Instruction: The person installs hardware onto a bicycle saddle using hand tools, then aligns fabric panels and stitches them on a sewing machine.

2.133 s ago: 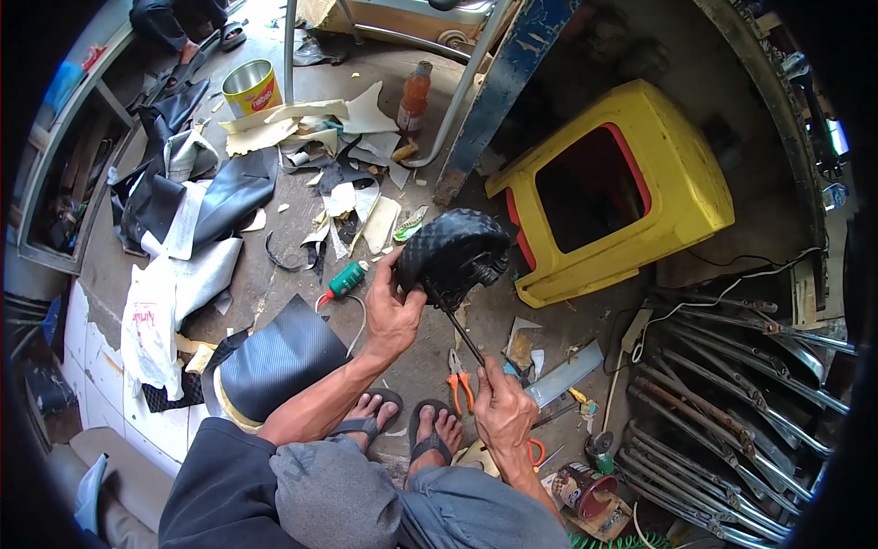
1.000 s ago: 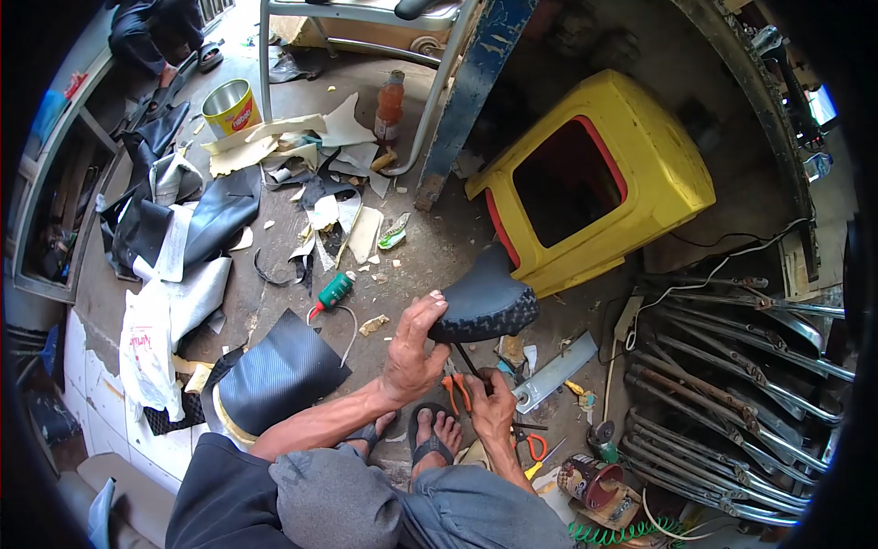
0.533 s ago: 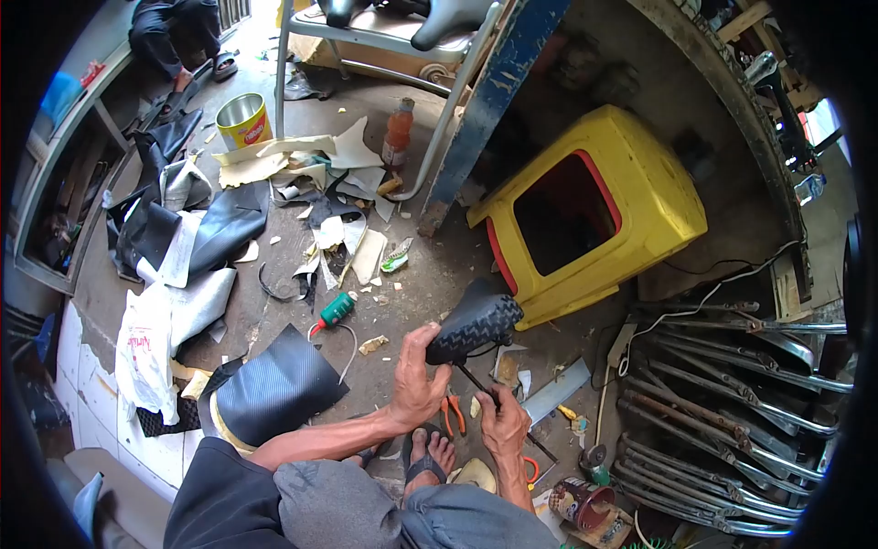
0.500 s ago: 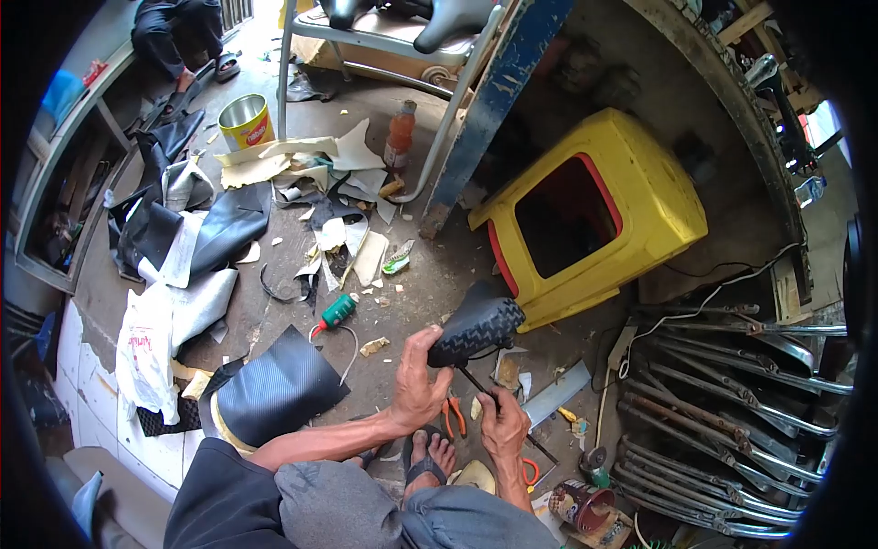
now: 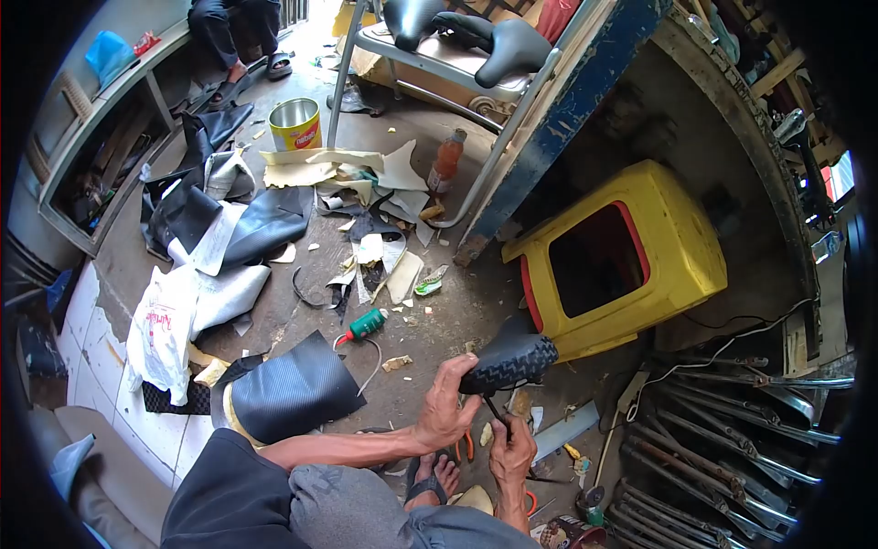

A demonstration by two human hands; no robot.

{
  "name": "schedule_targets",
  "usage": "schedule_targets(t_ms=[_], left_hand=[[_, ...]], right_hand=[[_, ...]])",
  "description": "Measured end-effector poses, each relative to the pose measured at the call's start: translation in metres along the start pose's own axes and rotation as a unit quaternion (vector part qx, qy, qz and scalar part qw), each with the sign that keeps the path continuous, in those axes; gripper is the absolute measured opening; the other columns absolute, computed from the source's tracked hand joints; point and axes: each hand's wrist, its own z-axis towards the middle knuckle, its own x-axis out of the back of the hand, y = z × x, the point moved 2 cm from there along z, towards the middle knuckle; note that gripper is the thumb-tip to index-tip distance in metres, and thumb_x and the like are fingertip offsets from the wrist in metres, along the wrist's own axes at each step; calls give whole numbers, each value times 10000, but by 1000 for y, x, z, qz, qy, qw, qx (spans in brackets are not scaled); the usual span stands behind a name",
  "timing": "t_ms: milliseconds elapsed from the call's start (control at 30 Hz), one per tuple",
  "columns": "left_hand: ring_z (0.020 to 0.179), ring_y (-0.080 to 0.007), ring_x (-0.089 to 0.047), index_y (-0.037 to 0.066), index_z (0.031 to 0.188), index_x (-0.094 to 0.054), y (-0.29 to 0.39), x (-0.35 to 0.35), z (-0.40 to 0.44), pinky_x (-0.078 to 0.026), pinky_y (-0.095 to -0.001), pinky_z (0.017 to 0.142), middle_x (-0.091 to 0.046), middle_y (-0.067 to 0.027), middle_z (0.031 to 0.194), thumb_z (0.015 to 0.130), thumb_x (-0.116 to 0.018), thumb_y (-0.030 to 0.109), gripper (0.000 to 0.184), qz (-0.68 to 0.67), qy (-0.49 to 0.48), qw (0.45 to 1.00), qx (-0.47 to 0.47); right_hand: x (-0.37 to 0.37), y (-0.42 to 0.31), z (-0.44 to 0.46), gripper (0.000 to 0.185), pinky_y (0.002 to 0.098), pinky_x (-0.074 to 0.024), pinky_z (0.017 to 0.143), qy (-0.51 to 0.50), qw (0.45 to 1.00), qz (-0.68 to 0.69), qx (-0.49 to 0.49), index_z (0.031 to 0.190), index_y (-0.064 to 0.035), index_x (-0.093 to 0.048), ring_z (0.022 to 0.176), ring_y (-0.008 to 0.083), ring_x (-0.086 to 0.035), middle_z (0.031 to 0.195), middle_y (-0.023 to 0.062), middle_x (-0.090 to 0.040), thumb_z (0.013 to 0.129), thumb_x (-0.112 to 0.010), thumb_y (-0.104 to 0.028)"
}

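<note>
A black bicycle saddle [image 5: 508, 362] with a checkered, textured cover is held in front of me, its smooth dark part pointing away. My left hand [image 5: 450, 403] is closed on the saddle's left edge, thumb underneath and fingers over the side. Just below and to the right, my right hand [image 5: 512, 450] is closed around a thin dark rod [image 5: 495, 409] whose upper end reaches the saddle's underside. What the rod's tip touches is hidden. Orange-handled pliers [image 5: 468, 445] lie on the floor beneath my hands.
A yellow plastic stool [image 5: 677, 265] lies on its side ahead right. Metal tubes [image 5: 722, 457] are stacked at right. A green bottle [image 5: 368, 322], a black textured sheet [image 5: 293, 384], and material scraps [image 5: 366, 174] lie on the floor. Another person's legs [image 5: 233, 37] show at top left.
The view has shifted, so the scene sits lower and further right. My right hand has come slightly closer to the saddle, and the rod is steeper. My left hand keeps its grip.
</note>
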Motion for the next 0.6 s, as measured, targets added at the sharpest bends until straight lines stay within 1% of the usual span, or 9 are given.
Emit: schedule_targets(t_ms=[67, 133, 167, 233, 267, 333, 467, 533, 600], left_hand=[[1233, -436, -551, 6, 1362, -468, -1, 0, 0, -461, -455, 1048, -527, -250, 1320, 792, -665, -31, 605, 4, -3, 1000, -4], [1232, -435, -552, 6, 1364, -466, -2, -2, 2, -462, -455, 1047, -527, -250, 1319, 794, -667, -30, 605, 7, -3, 1000, -10], [1231, -435, -552, 6, 1361, -468, -2, -1, 1, -462, -455, 1047, -527, -250, 1319, 795, -666, -30, 601, 4, -4, 1000, -3], [1230, -435, -553, 5, 1359, -470, -4, -2, 0, -462, -455, 1047, -526, -250, 1319, 795, -665, -30, 598, 1, -3, 1000, 3], [1229, -435, -553, 5, 1356, -471, -6, -2, -2, -462, -454, 1047, -527, -248, 1316, 796, -665, -30, 593, -3, -5, 1000, 5], [1227, -435, -553, 4, 1353, -472, -5, -1, -4, -462, -453, 1047, -528, -247, 1312, 798, -664, -30, 589, -8, -9, 1000, 8], [1226, -435, -553, 4, 1341, -477, -1, -2, 0, -460, -453, 1048, -534, -244, 1298, 798, -658, -40, 574, -7, -16, 1000, -2], [1228, -434, -552, 4, 1337, -479, 1, -1, 2, -459, -455, 1047, -534, -244, 1297, 798, -657, -43, 570, -8, -18, 1000, -12], [1241, -433, -543, 8, 1328, -485, 0, -2, 2, -457, -458, 1048, -531, -243, 1304, 805, -654, -49, 552, -18, -19, 1000, 1]], right_hand=[[0, 1, -1, 144, 420, -499, 636, 0, 1000, -12, -2, 938, -30, -667, 752, 345, -667, 841, 149, -668, 940, -690, -172], [0, 4, -1, 145, 423, -494, 634, -45, 997, -52, -45, 938, -31, -666, 743, 348, -657, 826, 152, -655, 941, -691, -174], [0, 4, -2, 145, 423, -494, 634, -47, 997, -52, -45, 938, -31, -666, 743, 348, -657, 826, 152, -655, 941, -691, -174], [-2, 4, 1, 182, 413, -497, 663, -67, 995, -52, -50, 906, 0, -655, 740, 367, -653, 825, 189, -663, 953, -672, -175], [-3, 2, 3, 182, 413, -497, 663, -67, 995, -52, -49, 906, 0, -655, 740, 367, -653, 825, 189, -663, 953, -672, -175], [-2, -7, 4, 192, 418, -497, 652, 2, 1000, 22, 1, 900, -6, -663, 723, 377, -660, 801, 191, -670, 959, -664, -188], [-5, -5, 3, 193, 421, -497, 646, 10, 1000, 2, 12, 905, -8, -667, 710, 384, -659, 784, 194, -670, 961, -658, -193], [-5, -4, 3, 178, 421, -496, 646, -12, 999, -22, -21, 918, -14, -670, 704, 387, -656, 782, 193, -666, 960, -659, -187], [-9, 2, 2, 171, 423, -496, 641, -30, 999, -27, -29, 914, -21, -670, 695, 387, -654, 781, 189, -667, 960, -656, -184]])
